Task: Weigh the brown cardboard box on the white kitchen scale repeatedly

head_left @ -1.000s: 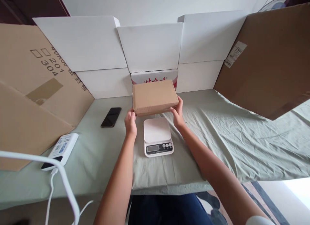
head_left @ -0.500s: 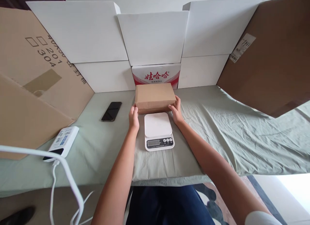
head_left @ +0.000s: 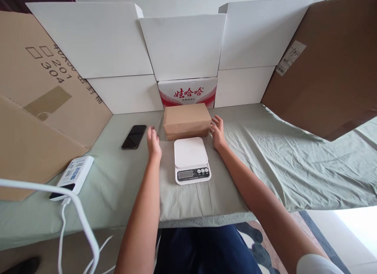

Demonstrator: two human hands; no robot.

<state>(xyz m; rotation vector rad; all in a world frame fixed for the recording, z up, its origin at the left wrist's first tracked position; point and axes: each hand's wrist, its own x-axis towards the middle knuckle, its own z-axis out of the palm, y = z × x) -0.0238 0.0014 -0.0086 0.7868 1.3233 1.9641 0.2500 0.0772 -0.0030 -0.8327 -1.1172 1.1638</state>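
Note:
A closed brown cardboard box (head_left: 187, 120) rests on the cloth just behind a white kitchen scale (head_left: 191, 153). The scale has a flat plate, a small grey display and several round buttons along its front. My left hand (head_left: 153, 143) is raised to the left of the box, apart from it, its fingers loose and slightly blurred. At the box's right end is my right hand (head_left: 218, 133), fingers spread, with the fingertips close to the corner; whether they touch it I cannot tell. Neither hand holds anything.
A black phone (head_left: 134, 137) lies left of my left hand. Farther left is a white power bank (head_left: 77, 172) with a white cable (head_left: 63, 223). White boxes (head_left: 182, 46) wall off the back; large cartons (head_left: 59, 105) flank both sides. Green cloth (head_left: 265, 156) covers the table.
Both hands have let go of the cardboard box. My left hand has moved away leftward, and the right hand's fingers have opened at the box's right end. The box stays behind the scale.

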